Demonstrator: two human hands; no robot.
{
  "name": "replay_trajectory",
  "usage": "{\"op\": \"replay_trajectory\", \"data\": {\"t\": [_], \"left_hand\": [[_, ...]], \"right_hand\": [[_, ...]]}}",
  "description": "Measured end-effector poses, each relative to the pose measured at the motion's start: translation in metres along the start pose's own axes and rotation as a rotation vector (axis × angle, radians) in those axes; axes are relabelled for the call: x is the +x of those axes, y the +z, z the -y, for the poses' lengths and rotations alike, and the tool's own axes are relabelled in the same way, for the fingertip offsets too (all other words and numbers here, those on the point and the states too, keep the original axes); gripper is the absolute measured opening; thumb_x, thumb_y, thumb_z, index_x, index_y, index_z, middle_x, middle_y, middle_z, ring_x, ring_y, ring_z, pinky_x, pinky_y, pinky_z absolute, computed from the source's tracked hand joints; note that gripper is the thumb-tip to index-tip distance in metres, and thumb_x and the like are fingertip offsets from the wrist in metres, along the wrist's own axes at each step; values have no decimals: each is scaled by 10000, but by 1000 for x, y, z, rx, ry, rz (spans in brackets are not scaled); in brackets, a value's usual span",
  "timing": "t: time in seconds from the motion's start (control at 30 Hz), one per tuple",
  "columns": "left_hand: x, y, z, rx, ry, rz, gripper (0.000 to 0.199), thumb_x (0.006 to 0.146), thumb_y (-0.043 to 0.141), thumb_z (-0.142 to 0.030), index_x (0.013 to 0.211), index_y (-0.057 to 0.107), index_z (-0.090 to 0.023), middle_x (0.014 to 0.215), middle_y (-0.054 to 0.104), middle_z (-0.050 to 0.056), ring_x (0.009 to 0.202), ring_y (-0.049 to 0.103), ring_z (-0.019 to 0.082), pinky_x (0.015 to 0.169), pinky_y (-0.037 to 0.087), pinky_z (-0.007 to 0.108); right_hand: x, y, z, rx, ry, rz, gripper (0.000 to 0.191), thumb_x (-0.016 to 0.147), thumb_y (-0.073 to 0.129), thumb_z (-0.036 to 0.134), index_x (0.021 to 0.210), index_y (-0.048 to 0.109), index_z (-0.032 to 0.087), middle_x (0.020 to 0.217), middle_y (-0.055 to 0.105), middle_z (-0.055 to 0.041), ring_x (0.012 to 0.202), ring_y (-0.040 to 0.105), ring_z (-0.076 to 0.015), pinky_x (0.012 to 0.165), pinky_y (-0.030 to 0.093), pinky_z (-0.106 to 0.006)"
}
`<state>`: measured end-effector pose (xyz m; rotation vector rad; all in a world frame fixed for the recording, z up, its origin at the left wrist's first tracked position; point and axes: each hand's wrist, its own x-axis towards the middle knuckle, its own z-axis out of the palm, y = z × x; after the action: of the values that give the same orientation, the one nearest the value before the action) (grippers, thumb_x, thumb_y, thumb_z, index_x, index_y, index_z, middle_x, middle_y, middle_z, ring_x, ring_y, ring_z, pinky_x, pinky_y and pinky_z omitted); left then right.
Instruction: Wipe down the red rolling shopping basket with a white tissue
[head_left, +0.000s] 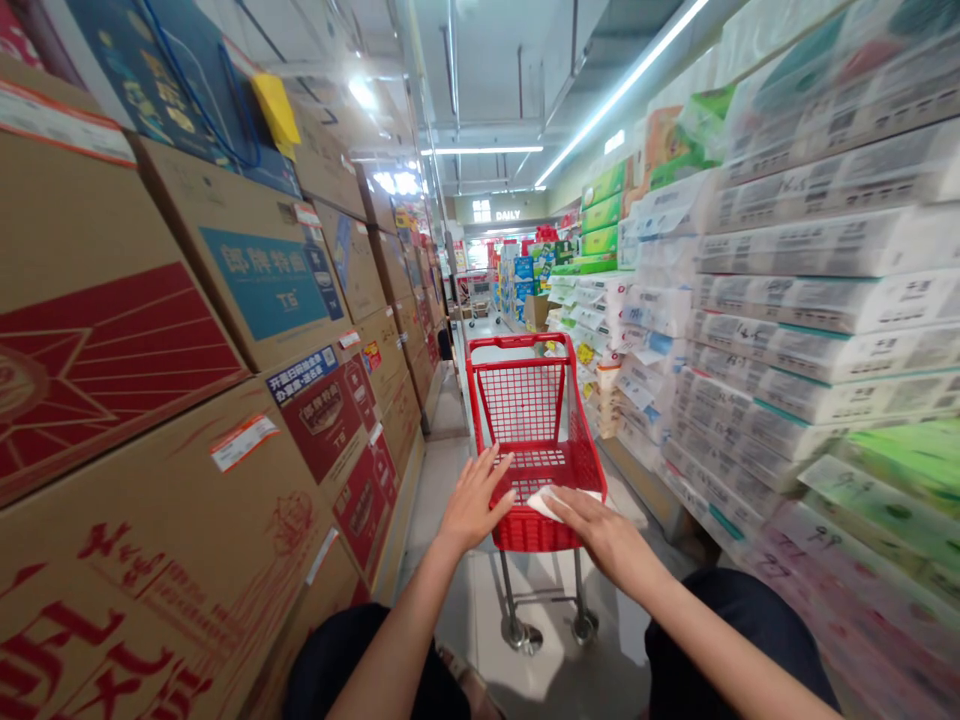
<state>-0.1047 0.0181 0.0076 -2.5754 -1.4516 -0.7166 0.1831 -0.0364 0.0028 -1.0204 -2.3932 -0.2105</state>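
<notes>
A small red plastic shopping cart (534,535) with a grid back and grey legs on wheels stands right before me. My left hand (476,500) is at the cart's near left corner, its fingers spread and nothing in them. At the near right part of the rim, my right hand (606,532) presses a folded white cloth or tissue (544,502) against the cart. The fingers of that hand lie over part of the white piece and hide it.
Stacked cardboard cartons (255,275) form a wall close on the left. Packs of tissue paper (795,300) are piled high on the right. The narrow aisle floor (439,440) runs ahead towards another cart (480,292). My knees (739,640) flank the red cart.
</notes>
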Motion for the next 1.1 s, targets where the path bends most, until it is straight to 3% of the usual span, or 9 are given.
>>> {"op": "replay_trajectory", "data": {"t": [0.2,0.3,0.43,0.57,0.77,1.0,1.1], "left_hand": [[1,4,17,94,-5,-19,562,1042,404,-237,1596,354,-320,1705,241,27,1570,250,224,1287,224,504],[6,19,0,133,-33,-53,536,1042,389,-228,1577,399,-254,1663,348,62,1546,315,228,1285,256,491],[11,41,-38,106,18,-66,524,1062,347,-277,1581,378,-218,1635,403,68,1539,331,217,1282,278,486],[7,43,-51,64,9,-65,553,1054,287,-225,1605,318,-187,1638,393,65,1545,314,198,1286,270,486],[0,28,-41,44,20,-12,549,1053,327,-259,1593,340,-161,1635,393,72,1530,348,198,1285,279,462],[1,26,-40,24,81,-17,561,1045,339,-250,1599,324,-164,1647,367,68,1537,329,182,1292,258,452],[1,25,-37,19,93,-1,567,1043,346,-245,1605,314,-173,1655,350,63,1546,309,180,1294,248,453]], "right_hand": [[-8,-12,-37,48,77,-47,594,958,413,38,1482,544,286,1511,573,-77,1400,533,-222,1167,464,-476],[-6,-3,-25,91,67,-75,573,970,440,73,1508,515,255,1496,585,-101,1402,533,-228,1171,462,-478],[-2,11,8,129,4,-73,697,933,447,33,1589,381,260,1555,518,-100,1455,464,-223,1200,428,-468],[4,11,20,140,-50,-54,730,928,446,21,1608,334,259,1569,496,-96,1453,467,-212,1190,444,-435],[13,2,-14,108,-101,16,636,979,461,89,1575,407,305,1528,555,-61,1396,536,-191,1180,452,-411],[38,5,-72,13,77,-19,505,1001,434,146,1472,554,283,1503,585,-62,1385,547,-200,1146,482,-423],[48,8,-79,-4,107,-40,480,987,444,144,1428,596,256,1458,621,-92,1353,579,-230,1117,511,-454]]}}
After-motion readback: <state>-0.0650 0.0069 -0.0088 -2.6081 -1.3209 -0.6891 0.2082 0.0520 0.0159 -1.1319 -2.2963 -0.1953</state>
